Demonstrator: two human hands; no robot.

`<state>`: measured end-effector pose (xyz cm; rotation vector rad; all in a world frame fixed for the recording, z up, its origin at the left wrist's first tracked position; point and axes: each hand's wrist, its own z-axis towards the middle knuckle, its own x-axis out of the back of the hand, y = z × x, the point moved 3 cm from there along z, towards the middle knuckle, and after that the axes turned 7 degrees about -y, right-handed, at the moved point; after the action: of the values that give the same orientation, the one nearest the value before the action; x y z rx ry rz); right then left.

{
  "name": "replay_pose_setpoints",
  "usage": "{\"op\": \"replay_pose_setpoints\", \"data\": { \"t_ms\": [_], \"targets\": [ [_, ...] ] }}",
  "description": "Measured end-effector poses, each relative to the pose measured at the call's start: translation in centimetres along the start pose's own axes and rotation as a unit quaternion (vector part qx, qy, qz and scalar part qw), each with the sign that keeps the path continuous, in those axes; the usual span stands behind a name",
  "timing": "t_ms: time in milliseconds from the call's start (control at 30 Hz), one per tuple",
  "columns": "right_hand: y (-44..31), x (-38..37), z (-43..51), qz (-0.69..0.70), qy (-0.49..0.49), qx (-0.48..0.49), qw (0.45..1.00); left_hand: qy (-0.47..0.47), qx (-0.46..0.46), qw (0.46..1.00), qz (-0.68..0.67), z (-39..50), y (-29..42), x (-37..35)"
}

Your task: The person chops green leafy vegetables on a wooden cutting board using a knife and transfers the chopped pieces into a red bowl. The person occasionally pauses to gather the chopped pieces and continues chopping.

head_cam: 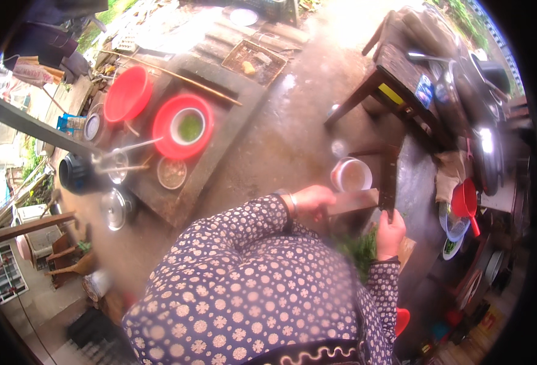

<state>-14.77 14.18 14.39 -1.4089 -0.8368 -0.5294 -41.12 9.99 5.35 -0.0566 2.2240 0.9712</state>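
Note:
My left hand (313, 199) grips one end of a flat, broad blade (354, 202) that looks like a cleaver's. The blade lies level in front of a white bucket (354, 175) holding cloudy liquid. At the blade's other end, my right hand (391, 232) has its thumb and fingers drawn together by the lower end of a dark wooden strip (389, 178). Blur hides whether those fingers pinch anything. Below the blade, between my hands and my patterned sleeve, are green leaves (359, 253). A pale wooden piece (406, 254) shows behind my right wrist.
To the left, a low concrete ledge (245, 114) carries red basins (129, 93), one with a white bowl (188, 127) of green contents. A wicker tray (254, 62) stands farther off. At right are a wooden table (405, 82) and a red ladle (464, 200).

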Motion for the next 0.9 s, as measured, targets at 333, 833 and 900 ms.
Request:
{"op": "replay_pose_setpoints", "data": {
  "t_ms": [333, 833, 900],
  "targets": [
    [2.0, 3.3, -15.5, -0.149, 0.003, -0.022, 0.989, 0.059, -0.013, 0.998, -0.029, 3.8, 1.0, -1.7],
    [8.7, 4.8, -33.8, 0.220, 0.328, -0.370, 0.841, -0.020, -0.100, 0.990, 0.095, 26.2, 7.0, -14.6],
    [8.7, 4.8, -33.5, 0.216, 0.343, -0.402, 0.821, -0.046, -0.117, 0.986, 0.109, 31.2, 8.8, -16.2]
  ]
}}
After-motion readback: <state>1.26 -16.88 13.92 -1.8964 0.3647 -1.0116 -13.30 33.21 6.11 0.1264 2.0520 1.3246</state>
